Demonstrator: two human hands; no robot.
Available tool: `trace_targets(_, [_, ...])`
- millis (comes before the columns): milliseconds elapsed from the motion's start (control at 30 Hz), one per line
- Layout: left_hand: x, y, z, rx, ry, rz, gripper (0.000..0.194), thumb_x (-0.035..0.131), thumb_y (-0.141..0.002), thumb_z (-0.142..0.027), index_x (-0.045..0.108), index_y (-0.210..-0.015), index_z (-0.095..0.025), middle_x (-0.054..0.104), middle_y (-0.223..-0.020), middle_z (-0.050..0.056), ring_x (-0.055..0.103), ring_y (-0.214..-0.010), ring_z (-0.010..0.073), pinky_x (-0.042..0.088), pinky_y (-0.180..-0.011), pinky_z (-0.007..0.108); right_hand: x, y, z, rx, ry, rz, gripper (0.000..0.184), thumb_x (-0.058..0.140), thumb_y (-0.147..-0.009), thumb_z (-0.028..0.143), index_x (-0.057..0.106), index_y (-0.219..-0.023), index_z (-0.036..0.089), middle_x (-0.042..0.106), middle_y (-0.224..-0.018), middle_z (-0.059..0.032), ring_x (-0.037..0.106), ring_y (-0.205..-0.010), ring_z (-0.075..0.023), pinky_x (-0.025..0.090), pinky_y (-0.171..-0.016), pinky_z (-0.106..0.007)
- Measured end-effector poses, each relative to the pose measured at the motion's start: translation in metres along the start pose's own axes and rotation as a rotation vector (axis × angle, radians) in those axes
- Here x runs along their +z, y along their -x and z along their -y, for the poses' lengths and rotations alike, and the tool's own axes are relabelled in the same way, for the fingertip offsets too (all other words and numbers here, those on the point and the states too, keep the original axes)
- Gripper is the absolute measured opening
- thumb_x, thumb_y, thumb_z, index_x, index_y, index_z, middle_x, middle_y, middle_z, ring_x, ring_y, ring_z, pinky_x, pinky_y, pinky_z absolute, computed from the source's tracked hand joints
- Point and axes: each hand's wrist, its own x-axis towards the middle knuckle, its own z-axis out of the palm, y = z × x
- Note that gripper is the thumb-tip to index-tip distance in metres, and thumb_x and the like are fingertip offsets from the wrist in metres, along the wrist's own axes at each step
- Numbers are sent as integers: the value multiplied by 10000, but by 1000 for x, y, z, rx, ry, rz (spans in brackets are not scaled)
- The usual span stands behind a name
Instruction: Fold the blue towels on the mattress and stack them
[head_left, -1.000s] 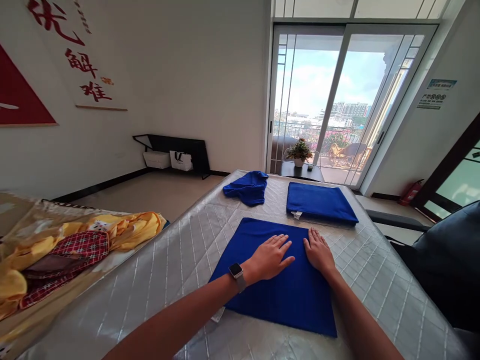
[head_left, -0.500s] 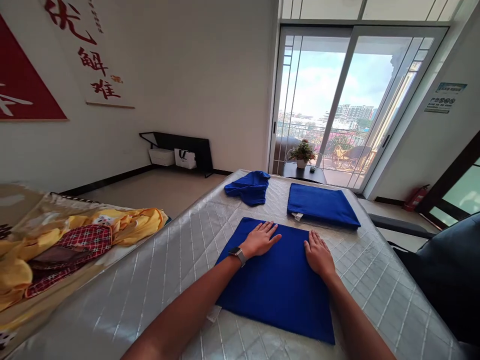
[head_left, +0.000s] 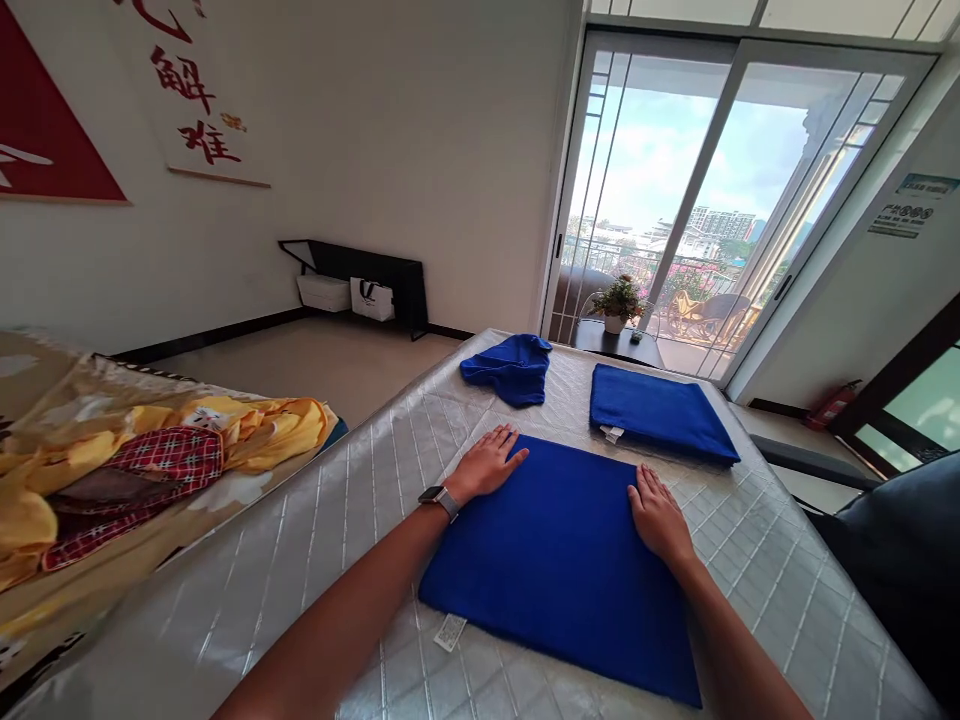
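A flat blue cloth (head_left: 555,560), squared off and smooth, lies on the silver quilted mattress (head_left: 315,570). My left hand (head_left: 486,466), with a watch at the wrist, rests flat over the cloth's far left corner, fingers stretched out. On the far right corner lies my right hand (head_left: 660,515), its fingers straight and palm down. A white label (head_left: 450,632) sticks out from under the cloth's near left edge. Beyond it are a folded blue cloth (head_left: 660,410) with its own white tag and a smaller crumpled blue cloth (head_left: 514,370).
To the left, yellow and red plaid fabric (head_left: 172,465) lies in a heap. A dark padded object (head_left: 892,550) stands close on the right. Past the mattress are a small table with a potted plant (head_left: 616,300) and a glass sliding door (head_left: 675,200).
My left hand has slid leftward over the blue cloth, from its middle to the far left corner. My right hand stays at the right corner. The view has shifted slightly.
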Motion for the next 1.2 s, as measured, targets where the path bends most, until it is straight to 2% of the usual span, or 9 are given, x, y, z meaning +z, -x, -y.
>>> trace_targets(133, [2, 1, 1, -15, -3, -43, 675, 304, -1040, -610, 429, -1541, -176, 362, -1628, 129, 283, -1523, 305, 230, -1244, 510, 0, 0, 0, 0, 4, 15, 682, 143, -1028, 421, 229, -1613, 82, 204, -1688, -66, 149, -1557, -169, 107, -1261, -352])
trace_targets(367, [-5, 6, -8, -31, -23, -116, 646, 288, -1054, -558, 443, -1524, -144, 382, -1622, 128, 310, -1513, 298, 255, -1246, 491, -4, 2, 2, 6, 5, 3, 687, 153, -1025, 406, 246, -1601, 44, 241, -1678, -102, 175, -1553, -185, 132, -1257, -356])
trace_targets(467, [-7, 7, -11, 6, -41, -116, 624, 287, -1058, -526, 459, -1511, -133, 395, -1615, 132, 324, -1508, 284, 262, -1246, 471, -8, 5, 6, 17, 33, -52, 674, 159, -1024, 387, 285, -1590, 42, 267, -1668, -110, 193, -1550, -196, 130, -1256, -360])
trace_targets(567, [-7, 7, -10, 49, -39, -83, 583, 309, -1056, -502, 496, -1490, -161, 448, -1585, 116, 354, -1494, 281, 285, -1238, 475, -10, 8, 9, -24, 72, -131, 658, 164, -1023, 361, 291, -1591, 56, 250, -1673, -98, 171, -1555, -190, 82, -1262, -365])
trace_targets(633, [-6, 7, -8, 62, -46, -67, 583, 310, -1054, -499, 508, -1482, -156, 472, -1568, 123, 369, -1486, 285, 289, -1236, 476, -9, 8, 9, -43, 65, -103, 657, 165, -1027, 370, 279, -1595, 60, 246, -1675, -94, 167, -1555, -183, 83, -1260, -356])
trace_targets(700, [-5, 6, -7, 70, -57, -63, 592, 300, -1055, -499, 502, -1487, -150, 470, -1568, 128, 368, -1486, 284, 287, -1235, 478, -8, 6, 8, -43, 37, -17, 674, 168, -1032, 405, 253, -1600, 53, 236, -1678, -102, 163, -1555, -184, 109, -1256, -349])
trace_targets(833, [-4, 5, -5, 66, -46, -78, 570, 320, -1052, -493, 504, -1491, -180, 463, -1574, 114, 367, -1488, 284, 300, -1230, 492, -6, 1, 5, -35, 8, 81, 714, 173, -1034, 459, 176, -1610, 37, 160, -1693, -121, 93, -1566, -200, 97, -1259, -372])
trace_targets(1200, [-5, 4, -8, 51, -80, -42, 582, 320, -1050, -503, 482, -1505, -178, 439, -1587, 134, 355, -1494, 280, 289, -1225, 487, -12, 5, 10, -6, -32, 53, 737, 170, -1030, 514, 193, -1615, 67, 159, -1697, -88, 98, -1566, -192, 67, -1260, -356])
